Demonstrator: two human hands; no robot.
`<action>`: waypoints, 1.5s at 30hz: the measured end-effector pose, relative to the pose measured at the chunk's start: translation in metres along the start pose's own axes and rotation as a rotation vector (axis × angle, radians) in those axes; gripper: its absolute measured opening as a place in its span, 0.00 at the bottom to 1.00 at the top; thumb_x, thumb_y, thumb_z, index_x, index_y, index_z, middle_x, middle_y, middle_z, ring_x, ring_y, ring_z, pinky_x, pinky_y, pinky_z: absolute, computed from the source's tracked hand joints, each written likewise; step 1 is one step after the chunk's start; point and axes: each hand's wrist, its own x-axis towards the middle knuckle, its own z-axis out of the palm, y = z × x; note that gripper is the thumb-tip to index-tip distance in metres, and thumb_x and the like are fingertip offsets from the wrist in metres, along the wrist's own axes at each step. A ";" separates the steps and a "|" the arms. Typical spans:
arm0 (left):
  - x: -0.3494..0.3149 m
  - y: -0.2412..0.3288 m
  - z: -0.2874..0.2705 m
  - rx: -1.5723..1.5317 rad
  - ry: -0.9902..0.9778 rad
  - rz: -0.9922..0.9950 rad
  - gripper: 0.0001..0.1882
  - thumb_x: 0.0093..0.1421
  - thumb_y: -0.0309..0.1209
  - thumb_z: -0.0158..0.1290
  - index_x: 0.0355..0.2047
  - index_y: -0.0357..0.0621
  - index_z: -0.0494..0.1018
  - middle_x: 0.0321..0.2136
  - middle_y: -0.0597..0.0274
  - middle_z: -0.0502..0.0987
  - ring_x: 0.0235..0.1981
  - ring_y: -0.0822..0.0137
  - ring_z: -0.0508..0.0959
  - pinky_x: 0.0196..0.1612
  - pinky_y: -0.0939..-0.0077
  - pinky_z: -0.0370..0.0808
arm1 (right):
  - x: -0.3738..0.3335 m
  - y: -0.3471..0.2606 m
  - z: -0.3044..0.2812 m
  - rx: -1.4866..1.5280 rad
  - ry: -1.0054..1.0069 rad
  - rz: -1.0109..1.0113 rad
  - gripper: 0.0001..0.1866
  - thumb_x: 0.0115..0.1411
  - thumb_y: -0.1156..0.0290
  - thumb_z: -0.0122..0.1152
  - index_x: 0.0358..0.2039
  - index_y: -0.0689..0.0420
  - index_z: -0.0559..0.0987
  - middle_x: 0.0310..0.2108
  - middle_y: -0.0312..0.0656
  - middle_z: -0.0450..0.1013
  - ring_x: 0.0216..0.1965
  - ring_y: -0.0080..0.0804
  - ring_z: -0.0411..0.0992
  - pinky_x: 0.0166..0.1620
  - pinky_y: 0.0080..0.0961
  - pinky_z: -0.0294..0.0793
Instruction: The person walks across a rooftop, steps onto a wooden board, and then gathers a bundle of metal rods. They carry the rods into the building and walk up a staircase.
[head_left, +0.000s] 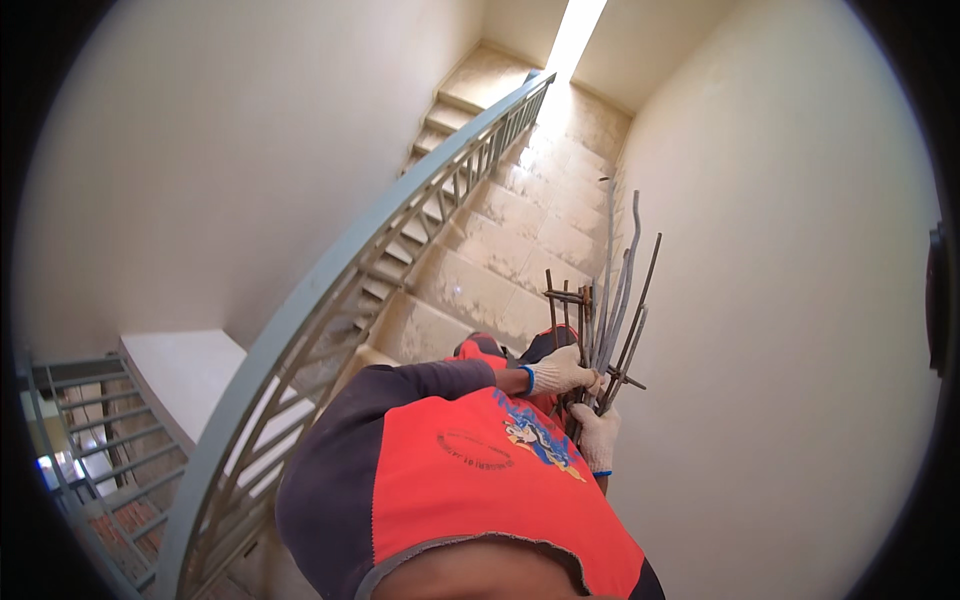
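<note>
A bundle of long metal rods (602, 335), some grey and bent and some rusty brown, stands upright in front of me. Short rusty crosspieces (568, 297) join several of the bars on its left side. My left hand (562, 372), in a white knit glove with a blue cuff, reaches across my chest and is closed around the rods. Lower on the bundle and to its right, my right hand (598, 430), gloved alike, also grips the rods, with its fingers partly hidden. My red and dark shirt hides the lower ends.
Tiled stairs (465, 285) lie ahead of me, with a grey-blue metal railing (350, 235) curving along their left. A plain wall (760, 330) rises close on the right of the rods. Another railing (110, 425) and a white slab (190, 375) are at lower left.
</note>
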 end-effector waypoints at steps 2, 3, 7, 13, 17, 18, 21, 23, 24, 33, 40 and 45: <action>0.012 0.016 -0.011 0.003 -0.004 0.055 0.10 0.55 0.32 0.60 0.35 0.40 0.77 0.25 0.67 0.79 0.29 0.72 0.78 0.36 0.77 0.73 | 0.016 -0.017 0.008 -0.013 -0.013 -0.018 0.13 0.50 0.77 0.61 0.38 0.62 0.79 0.28 0.33 0.75 0.26 0.21 0.72 0.29 0.21 0.69; 0.021 0.024 -0.016 -0.070 -0.007 0.176 0.12 0.56 0.33 0.60 0.36 0.40 0.77 0.25 0.68 0.78 0.29 0.72 0.78 0.36 0.78 0.73 | 0.030 -0.026 0.011 -0.026 -0.025 -0.079 0.13 0.50 0.77 0.60 0.38 0.62 0.79 0.28 0.33 0.75 0.26 0.21 0.72 0.30 0.21 0.70; 0.046 0.008 -0.033 0.060 -0.062 0.076 0.10 0.54 0.33 0.60 0.33 0.40 0.79 0.26 0.67 0.80 0.30 0.74 0.78 0.35 0.79 0.73 | 0.057 -0.005 0.016 -0.017 -0.030 -0.043 0.14 0.49 0.77 0.60 0.39 0.62 0.79 0.29 0.34 0.76 0.27 0.22 0.73 0.31 0.21 0.71; 0.107 -0.067 -0.038 -0.088 -0.067 0.125 0.11 0.50 0.35 0.59 0.24 0.39 0.81 0.21 0.62 0.80 0.22 0.72 0.76 0.25 0.74 0.71 | 0.106 0.067 0.002 -0.085 0.033 -0.140 0.15 0.50 0.78 0.61 0.40 0.62 0.79 0.31 0.33 0.77 0.29 0.21 0.73 0.33 0.22 0.72; 0.080 -0.075 -0.039 -0.017 -0.162 -0.052 0.12 0.50 0.33 0.58 0.31 0.38 0.81 0.27 0.63 0.81 0.29 0.72 0.78 0.32 0.76 0.73 | 0.092 0.081 0.005 -0.133 0.045 -0.012 0.15 0.52 0.77 0.59 0.42 0.63 0.78 0.33 0.33 0.76 0.31 0.20 0.71 0.35 0.21 0.71; 0.066 -0.073 -0.036 -0.019 -0.159 0.025 0.14 0.50 0.36 0.58 0.32 0.38 0.82 0.27 0.62 0.81 0.28 0.71 0.78 0.32 0.75 0.73 | 0.080 0.081 0.004 -0.079 -0.016 -0.061 0.16 0.51 0.78 0.58 0.42 0.63 0.78 0.33 0.34 0.77 0.31 0.20 0.72 0.35 0.21 0.71; 0.034 -0.067 -0.041 0.074 -0.036 0.105 0.16 0.49 0.38 0.59 0.32 0.38 0.82 0.26 0.62 0.81 0.25 0.72 0.77 0.30 0.77 0.72 | 0.054 0.085 0.018 -0.011 0.006 -0.047 0.18 0.50 0.81 0.58 0.44 0.64 0.77 0.34 0.35 0.77 0.31 0.22 0.74 0.36 0.21 0.73; 0.026 -0.069 -0.050 0.200 -0.045 -0.064 0.15 0.49 0.38 0.59 0.32 0.38 0.82 0.26 0.61 0.80 0.25 0.73 0.77 0.30 0.78 0.73 | 0.042 0.094 0.035 0.085 0.002 -0.006 0.19 0.50 0.82 0.58 0.45 0.64 0.77 0.34 0.35 0.77 0.31 0.23 0.75 0.36 0.21 0.74; 0.024 -0.074 -0.056 0.176 -0.089 -0.098 0.15 0.49 0.38 0.60 0.32 0.38 0.82 0.26 0.61 0.80 0.26 0.73 0.77 0.31 0.77 0.73 | 0.040 0.103 0.046 0.143 0.015 -0.015 0.19 0.50 0.82 0.59 0.45 0.64 0.78 0.34 0.35 0.77 0.31 0.23 0.76 0.36 0.21 0.74; -0.002 -0.055 -0.039 0.113 -0.031 -0.026 0.09 0.53 0.33 0.59 0.31 0.39 0.80 0.26 0.66 0.79 0.28 0.74 0.76 0.33 0.76 0.73 | 0.012 0.089 0.039 0.107 0.048 -0.064 0.18 0.49 0.79 0.62 0.43 0.62 0.78 0.33 0.33 0.76 0.30 0.22 0.73 0.35 0.22 0.73; -0.005 0.012 0.008 0.072 -0.104 0.054 0.11 0.52 0.36 0.60 0.29 0.40 0.80 0.24 0.65 0.80 0.28 0.73 0.77 0.34 0.76 0.72 | -0.002 0.006 0.004 0.005 0.100 0.023 0.18 0.49 0.80 0.60 0.43 0.63 0.78 0.32 0.36 0.76 0.29 0.23 0.74 0.33 0.23 0.73; 0.055 -0.033 -0.008 -0.032 0.035 0.270 0.11 0.49 0.33 0.60 0.29 0.36 0.80 0.23 0.64 0.80 0.25 0.74 0.76 0.28 0.76 0.72 | 0.065 0.033 -0.010 -0.098 -0.005 -0.184 0.15 0.49 0.80 0.57 0.40 0.62 0.78 0.28 0.33 0.74 0.25 0.20 0.71 0.29 0.21 0.70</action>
